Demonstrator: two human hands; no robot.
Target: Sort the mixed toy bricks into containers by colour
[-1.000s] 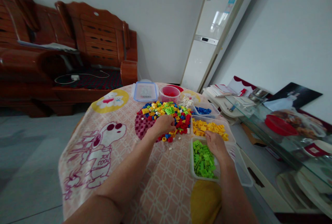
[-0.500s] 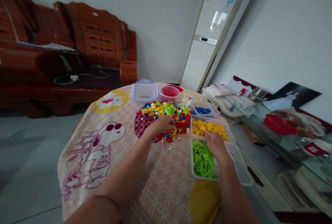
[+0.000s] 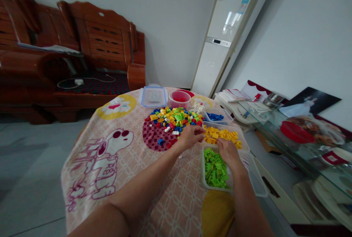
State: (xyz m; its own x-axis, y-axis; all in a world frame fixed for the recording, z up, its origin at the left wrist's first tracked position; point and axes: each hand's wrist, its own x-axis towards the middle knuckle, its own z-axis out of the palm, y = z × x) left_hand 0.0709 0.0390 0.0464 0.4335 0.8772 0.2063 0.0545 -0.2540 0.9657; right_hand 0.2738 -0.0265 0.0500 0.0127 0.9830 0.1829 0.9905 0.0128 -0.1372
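My left hand (image 3: pixel 191 136) is at the left edge of the clear box of yellow bricks (image 3: pixel 222 134). Its fingers are curled together, and whatever they hold is too small to make out. My right hand (image 3: pixel 228 150) lies over the near side of that box, above the green bricks (image 3: pixel 215 169); its fingers are pressed together and their tips are partly hidden. Left of the boxes spreads a mixed pile of toy bricks (image 3: pixel 176 115) in several colours. A loose blue brick (image 3: pixel 160 141) and a white brick (image 3: pixel 175 133) lie at its near side.
Behind the pile stand a round tub with red inside (image 3: pixel 179 97) and a clear lid with a blue seal (image 3: pixel 154 97). White bricks (image 3: pixel 197 107) and a box of blue bricks (image 3: pixel 215 116) sit at back right. A glass shelf (image 3: pixel 275 127) runs along the right.
My left hand has moved right from the brick pile to the yellow box's edge. Bricks on the pile's near side have shifted. My right hand stays in place.
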